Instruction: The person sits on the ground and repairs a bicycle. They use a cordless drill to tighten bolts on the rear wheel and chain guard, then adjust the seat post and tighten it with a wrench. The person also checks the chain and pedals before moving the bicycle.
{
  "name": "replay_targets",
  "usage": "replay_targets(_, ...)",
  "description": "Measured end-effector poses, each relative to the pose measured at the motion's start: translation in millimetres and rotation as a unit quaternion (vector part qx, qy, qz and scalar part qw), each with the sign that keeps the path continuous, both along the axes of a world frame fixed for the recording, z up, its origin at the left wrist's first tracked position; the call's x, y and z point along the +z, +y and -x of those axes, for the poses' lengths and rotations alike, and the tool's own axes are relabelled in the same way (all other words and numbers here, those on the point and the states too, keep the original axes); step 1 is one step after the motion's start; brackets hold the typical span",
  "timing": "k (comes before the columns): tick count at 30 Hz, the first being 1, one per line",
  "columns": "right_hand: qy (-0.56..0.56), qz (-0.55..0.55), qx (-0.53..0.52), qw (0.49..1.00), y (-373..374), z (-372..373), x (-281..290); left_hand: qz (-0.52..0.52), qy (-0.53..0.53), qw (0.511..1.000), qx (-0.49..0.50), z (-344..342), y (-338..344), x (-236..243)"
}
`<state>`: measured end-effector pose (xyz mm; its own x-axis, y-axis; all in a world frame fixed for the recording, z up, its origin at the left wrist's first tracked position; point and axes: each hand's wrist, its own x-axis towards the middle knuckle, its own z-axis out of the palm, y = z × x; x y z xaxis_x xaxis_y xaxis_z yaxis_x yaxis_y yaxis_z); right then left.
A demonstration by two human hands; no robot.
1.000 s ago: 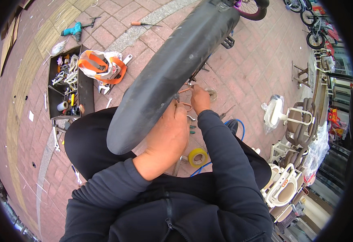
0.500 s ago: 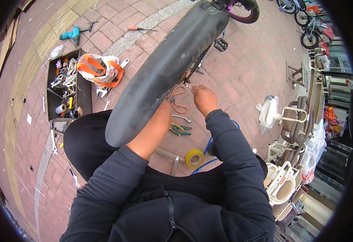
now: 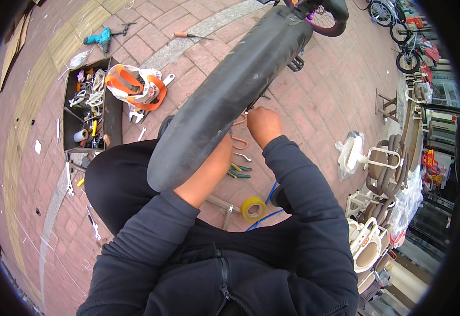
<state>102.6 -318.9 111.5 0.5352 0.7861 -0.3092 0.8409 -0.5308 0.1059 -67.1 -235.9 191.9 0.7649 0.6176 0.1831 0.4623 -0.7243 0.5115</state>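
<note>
Left hand had been slid out of sight beneath the black mudguard slanting across mid-view, its grip untellable, while the right hand was kept curled by the right edge, anything pinched unclear, so work was judged centred underneath

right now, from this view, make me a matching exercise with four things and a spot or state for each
1 Teal pistol-shaped power drill
2 Round translucent yellow tape roll
3 White bag with orange straps
4 Bare right hand

A Curled, right of the long black curved mudguard
B Beside the thin blue hose
C At the right side of the open dark toolbox
D Highest in the picture of the four

Pairs: 1-D, 2-B, 3-C, 4-A
</note>
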Motion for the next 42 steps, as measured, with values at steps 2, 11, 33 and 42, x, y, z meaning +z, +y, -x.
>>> replay_targets(2,-0.044,0.021,0.017,0.999,12.0,12.5,0.6,-0.003,0.005,1.000,-0.007,0.4,0.3,2.2)
replay_targets(11,0.007,-0.036,-0.026,0.999,-19.9,-1.9,-27.5,-0.081,0.030,0.996,-0.015,-1.5,3.2,19.1)
replay_targets(33,0.371,-0.512,-0.436,0.640,-18.2,-64.7,-151.2,-0.054,0.069,0.996,0.032,-3.3,-1.7,-7.8)
replay_targets(42,0.605,-0.500,-0.524,0.330,21.1,-100.3,-133.4,-0.016,0.060,0.998,0.034,-4.4,-0.6,-5.5)
